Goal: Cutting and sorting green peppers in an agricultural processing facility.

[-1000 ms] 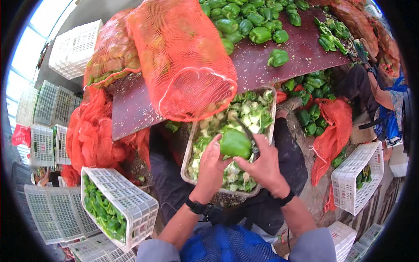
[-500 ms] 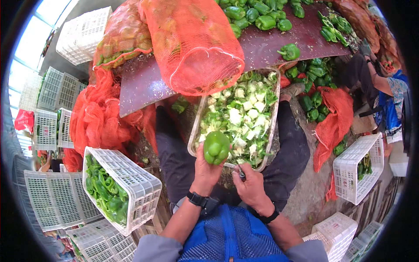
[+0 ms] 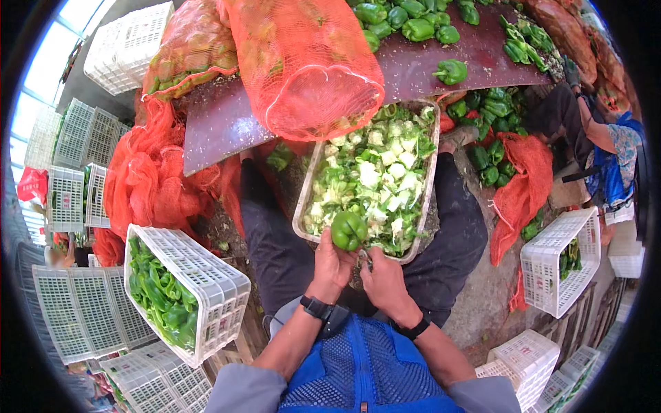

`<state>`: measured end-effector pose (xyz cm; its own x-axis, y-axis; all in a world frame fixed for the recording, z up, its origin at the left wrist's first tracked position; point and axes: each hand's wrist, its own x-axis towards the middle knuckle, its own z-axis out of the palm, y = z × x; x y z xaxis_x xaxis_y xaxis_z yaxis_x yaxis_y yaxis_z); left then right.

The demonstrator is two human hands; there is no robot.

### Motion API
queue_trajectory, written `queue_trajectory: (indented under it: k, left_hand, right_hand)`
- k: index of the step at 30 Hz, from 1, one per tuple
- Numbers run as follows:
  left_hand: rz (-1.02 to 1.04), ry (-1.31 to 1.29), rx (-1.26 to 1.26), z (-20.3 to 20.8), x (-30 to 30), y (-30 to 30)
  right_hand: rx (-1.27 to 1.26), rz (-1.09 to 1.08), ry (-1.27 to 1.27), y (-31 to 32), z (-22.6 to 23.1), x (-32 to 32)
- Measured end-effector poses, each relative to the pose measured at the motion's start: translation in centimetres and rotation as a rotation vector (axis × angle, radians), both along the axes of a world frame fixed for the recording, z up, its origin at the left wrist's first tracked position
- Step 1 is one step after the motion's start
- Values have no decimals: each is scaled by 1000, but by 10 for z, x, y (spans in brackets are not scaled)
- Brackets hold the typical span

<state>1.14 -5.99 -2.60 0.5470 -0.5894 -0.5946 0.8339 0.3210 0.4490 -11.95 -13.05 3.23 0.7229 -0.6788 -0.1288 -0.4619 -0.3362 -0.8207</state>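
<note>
A green bell pepper is in my left hand, its fingers closed around the lower left side. Close beside it on the right, my right hand is closed on a small knife; most of the knife is hidden by the fingers, and I cannot tell whether the blade touches the pepper. Beyond both hands, between my knees, lies a pale rectangular tub full of white pepper cores and green scraps.
A purple-red board bears whole peppers and an orange mesh sack. At the left stands a tilted white crate of green pepper pieces. Another person sits at the far right, near a white crate.
The pepper has turned in my left hand and come slightly lower and to the right. My right hand with the knife has moved up against it, so the two hands are closer together.
</note>
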Motion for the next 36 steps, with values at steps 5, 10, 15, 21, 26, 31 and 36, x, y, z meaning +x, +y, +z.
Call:
queue_trajectory:
  k: [5, 10, 15, 21, 26, 31, 36]
  left_hand:
    - [-70, -57, 129, -6, 8, 2]
    - [-203, -202, 332, -11, 14, 3]
    - [-148, -381, 325, -13, 13, 6]
    - [-279, -481, 409, 8, 16, 2]
    - [-246, -672, 530, -6, 15, 0]
    - [-299, -1039, 661, -10, 11, -1]
    - [-225, -766, 536, -14, 15, 10]
  right_hand:
    - [79, 8, 72, -7, -5, 6]
    - [132, 0, 147, -14, -8, 10]
    - [49, -32, 58, -6, -16, 16]
    - [49, 11, 159, -4, -13, 23]
    - [81, 2, 172, -7, -14, 37]
    - [77, 3, 184, -6, -41, 40]
    - [32, 65, 135, -9, -52, 41]
